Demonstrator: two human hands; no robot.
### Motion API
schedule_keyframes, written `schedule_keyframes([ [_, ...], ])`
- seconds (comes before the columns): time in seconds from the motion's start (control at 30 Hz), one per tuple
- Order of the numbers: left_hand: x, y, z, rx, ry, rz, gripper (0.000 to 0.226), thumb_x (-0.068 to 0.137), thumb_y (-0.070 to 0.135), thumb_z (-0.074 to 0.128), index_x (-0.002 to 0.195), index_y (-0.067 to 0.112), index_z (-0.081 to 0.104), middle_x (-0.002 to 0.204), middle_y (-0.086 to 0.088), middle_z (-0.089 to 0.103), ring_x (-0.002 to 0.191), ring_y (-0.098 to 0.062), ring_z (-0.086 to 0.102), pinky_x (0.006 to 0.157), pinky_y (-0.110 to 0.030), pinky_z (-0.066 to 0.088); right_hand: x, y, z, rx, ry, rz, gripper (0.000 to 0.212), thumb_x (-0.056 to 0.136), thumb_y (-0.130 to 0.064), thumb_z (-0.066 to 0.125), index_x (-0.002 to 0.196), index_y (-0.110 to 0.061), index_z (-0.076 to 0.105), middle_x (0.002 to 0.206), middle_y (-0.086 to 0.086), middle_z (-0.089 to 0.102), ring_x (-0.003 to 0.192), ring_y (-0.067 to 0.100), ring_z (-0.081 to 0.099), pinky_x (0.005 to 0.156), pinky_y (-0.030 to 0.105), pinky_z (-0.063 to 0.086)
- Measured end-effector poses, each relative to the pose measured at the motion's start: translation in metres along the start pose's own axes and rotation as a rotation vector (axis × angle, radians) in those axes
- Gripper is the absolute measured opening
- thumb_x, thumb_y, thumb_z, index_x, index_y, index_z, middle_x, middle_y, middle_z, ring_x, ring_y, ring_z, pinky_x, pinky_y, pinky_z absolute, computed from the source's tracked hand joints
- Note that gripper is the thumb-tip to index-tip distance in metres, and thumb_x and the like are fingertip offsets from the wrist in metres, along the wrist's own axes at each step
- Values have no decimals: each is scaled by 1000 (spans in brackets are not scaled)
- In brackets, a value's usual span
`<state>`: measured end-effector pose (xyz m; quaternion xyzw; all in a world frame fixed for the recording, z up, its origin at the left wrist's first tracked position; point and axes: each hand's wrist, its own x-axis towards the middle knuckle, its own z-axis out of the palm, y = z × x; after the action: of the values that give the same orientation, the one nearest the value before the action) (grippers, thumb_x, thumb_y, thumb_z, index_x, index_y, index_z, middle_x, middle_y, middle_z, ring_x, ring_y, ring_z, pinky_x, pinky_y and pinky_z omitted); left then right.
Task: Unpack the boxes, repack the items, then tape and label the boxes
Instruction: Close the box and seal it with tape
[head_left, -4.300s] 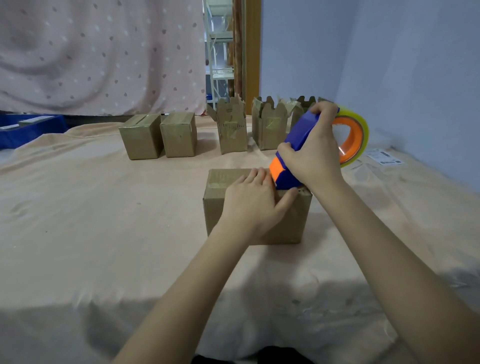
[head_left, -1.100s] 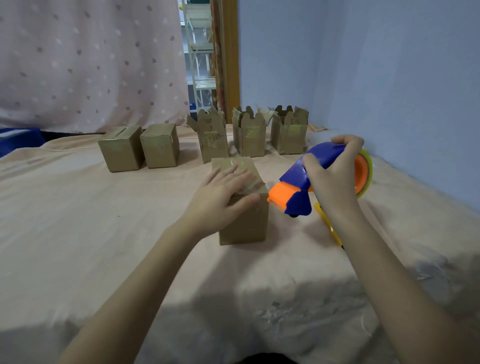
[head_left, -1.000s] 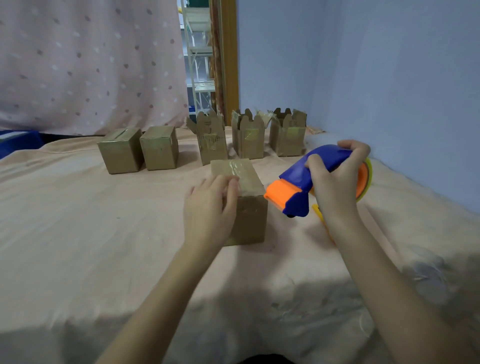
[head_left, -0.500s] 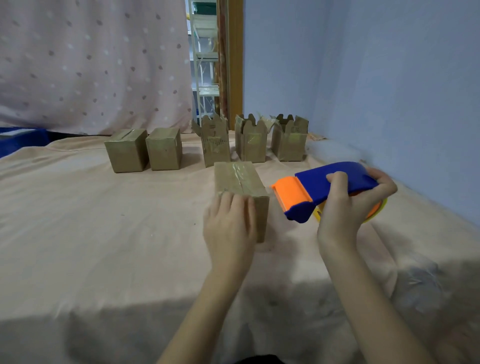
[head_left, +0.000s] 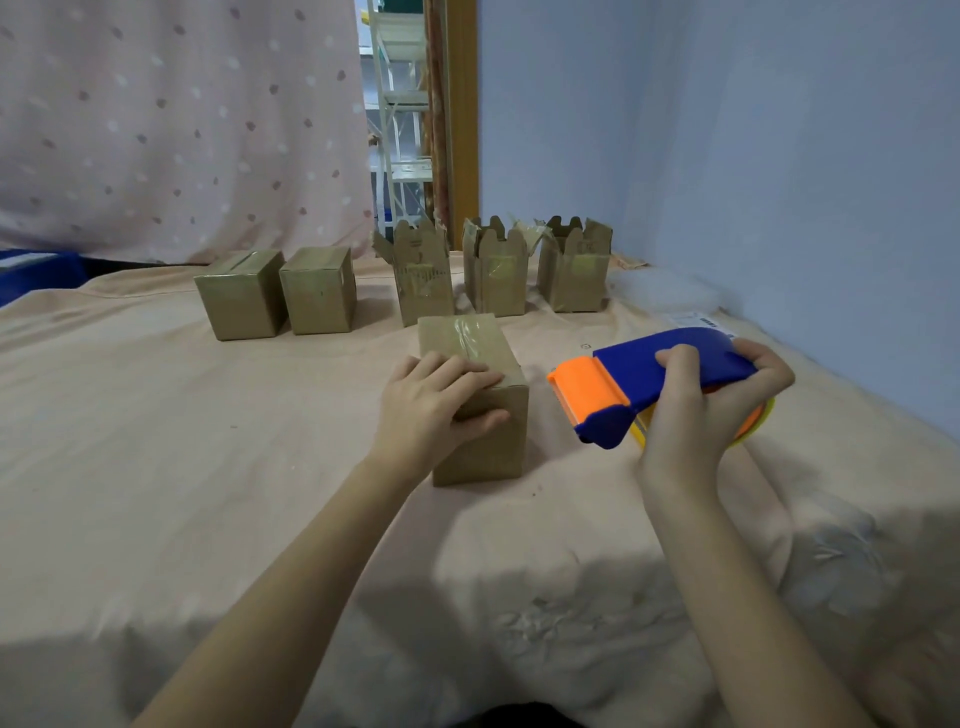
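Your left hand (head_left: 434, 410) grips the near left corner of the taped box (head_left: 475, 395), fingers laid over its top edge and thumb pressed on the front face. Your right hand (head_left: 698, 410) is well apart from it, wrapped round the blue and orange tape dispenser (head_left: 644, 382), thumb on top and fingers curled underneath; the orange end points toward the box but stays clear of it, and the dispenser is held above the cloth.

Behind the hands, from the left, two closed boxes (head_left: 275, 293) stand side by side, touching or nearly so. Next come three open boxes (head_left: 498, 273) with flaps up, in a row near the wall. Beyond the dispenser a white label sheet (head_left: 696, 319) lies flat.

Everything rests on a peach cloth (head_left: 156, 441) that is creased toward you. A pink spotted curtain (head_left: 171, 124) hangs at the back left, a white shelf rack (head_left: 402, 130) shows through the gap, and a pale blue wall (head_left: 753, 156) runs along the right.
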<state>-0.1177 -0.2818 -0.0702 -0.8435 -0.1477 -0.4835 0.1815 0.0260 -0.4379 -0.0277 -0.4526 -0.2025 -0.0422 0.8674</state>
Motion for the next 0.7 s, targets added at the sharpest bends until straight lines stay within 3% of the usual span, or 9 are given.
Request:
schedule_keyframes([
  [0.1, -1, 0, -2, 29, -76, 13, 52, 70, 63, 68, 101, 21, 71, 98, 6, 69, 83, -19, 59, 70, -30, 36, -2, 0, 1, -4, -8, -2, 44, 74, -10, 59, 110, -16, 34, 115, 2, 41, 85, 7, 55, 61, 16, 47],
  [0.17, 2, 5, -8, -60, -81, -68, 50, 75, 66, 61, 97, 22, 73, 96, 8, 69, 83, -16, 59, 70, -27, 34, -3, 0, 2, 0, -7, 3, 43, 77, -5, 60, 109, -16, 33, 111, -2, 41, 82, 0, 56, 61, 15, 46],
  [0.33, 3, 11, -5, -15, -31, -108, 34, 87, 52, 57, 93, 22, 74, 92, 8, 70, 79, -20, 62, 69, -29, 37, -5, -3, 5, 16, -6, 18, 46, 71, -14, 60, 109, -20, 34, 121, 7, 42, 97, 20, 55, 59, 18, 48],
  [0.43, 2, 6, -10, 28, -190, -36, 46, 77, 57, 57, 104, 23, 70, 102, 6, 68, 88, -21, 61, 73, -30, 37, -7, -8, 8, 67, 15, 33, 47, 70, -14, 59, 110, -17, 34, 119, 6, 42, 84, 3, 59, 57, 15, 47],
  [0.5, 10, 8, -24, -42, -324, -88, 45, 80, 55, 54, 112, 26, 68, 109, 7, 65, 97, -20, 59, 78, -30, 37, -9, -12, 10, 123, 39, 54, 48, 69, -14, 58, 110, -15, 34, 112, 0, 43, 77, 0, 56, 55, 13, 45],
  [0.6, 25, 28, -47, -324, -317, -497, 33, 95, 44, 50, 115, 25, 68, 112, 5, 62, 103, -13, 54, 89, -32, 41, -11, -14, 12, 168, 82, 81, 49, 67, -15, 58, 110, -15, 34, 112, 0, 44, 83, 8, 55, 54, 14, 45],
  [0.7, 36, 66, -69, -717, -200, -972, 36, 100, 38, 41, 101, 15, 69, 86, 0, 66, 82, -12, 60, 76, -30, 48, -16, -16, 16, 176, 104, 76, 48, 68, -14, 59, 109, -16, 34, 112, -2, 44, 88, 11, 55, 58, 17, 46],
])
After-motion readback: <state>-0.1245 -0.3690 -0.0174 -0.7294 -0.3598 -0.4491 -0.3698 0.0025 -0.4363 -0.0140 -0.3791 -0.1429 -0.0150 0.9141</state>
